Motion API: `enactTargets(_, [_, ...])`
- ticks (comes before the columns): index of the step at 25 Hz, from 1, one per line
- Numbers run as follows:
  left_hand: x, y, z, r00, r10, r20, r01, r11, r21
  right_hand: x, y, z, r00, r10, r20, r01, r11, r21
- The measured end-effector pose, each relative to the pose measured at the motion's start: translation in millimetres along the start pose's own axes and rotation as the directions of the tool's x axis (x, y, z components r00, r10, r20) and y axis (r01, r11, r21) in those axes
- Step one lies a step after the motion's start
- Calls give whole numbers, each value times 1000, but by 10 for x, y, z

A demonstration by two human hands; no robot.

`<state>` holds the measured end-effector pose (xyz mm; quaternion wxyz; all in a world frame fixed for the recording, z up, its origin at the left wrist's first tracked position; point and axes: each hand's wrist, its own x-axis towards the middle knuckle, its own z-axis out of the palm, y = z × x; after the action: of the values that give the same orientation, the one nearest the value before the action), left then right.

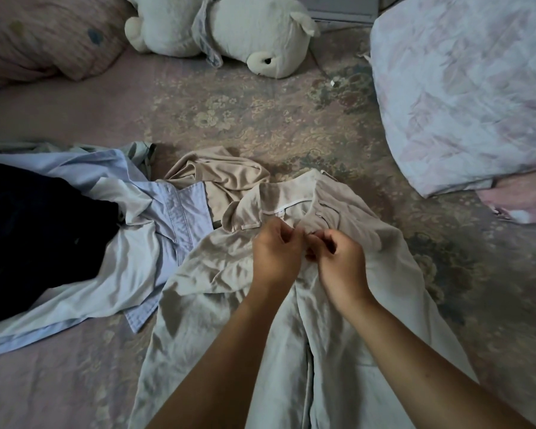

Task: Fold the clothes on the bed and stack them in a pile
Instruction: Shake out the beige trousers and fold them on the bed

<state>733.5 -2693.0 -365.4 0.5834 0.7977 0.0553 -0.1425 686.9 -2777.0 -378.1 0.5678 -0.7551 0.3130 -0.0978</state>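
A pale beige collared shirt (217, 305) lies spread face up on the bed, collar pointing away from me. My left hand (276, 252) and my right hand (338, 258) meet just below the collar, each pinching an edge of the shirt's front opening. To the left lie a light blue shirt (130, 261) and a dark navy garment (37, 236), both unfolded. A crumpled tan garment (226, 178) sits behind the beige shirt's collar.
The bed is covered by a floral pink sheet (260, 119). A white plush toy (229, 32) lies at the back, a pink pillow (44, 35) at the back left, and a bundled white quilt (464, 94) on the right with a pink item (520, 202) below it.
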Motion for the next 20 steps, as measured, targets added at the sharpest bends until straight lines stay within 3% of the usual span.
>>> enactTargets(3, [8,-9,56,999,-38,6,38,999,-6,-27,-11,44,995,63,-78,-63,998,4])
enactTargets(5, [16,-27,81,995,-99,8,100,993,-55,-13,-2,85,975,198,-98,-184,973,137])
enactTargets(8, [52,-84,90,978,-205,28,207,963,-173,20,-66,138,894,448,-15,-393,800,453])
enactTargets(11, [83,-95,112,969,-246,14,244,954,-174,1,-97,164,875,482,31,-419,725,547])
enactTargets(15, [88,-45,87,994,-111,-21,110,994,-13,-9,-103,107,912,402,78,-393,804,446])
enactTargets(20, [191,-69,-48,992,57,113,-57,998,-3,55,-238,17,787,521,330,-606,554,570])
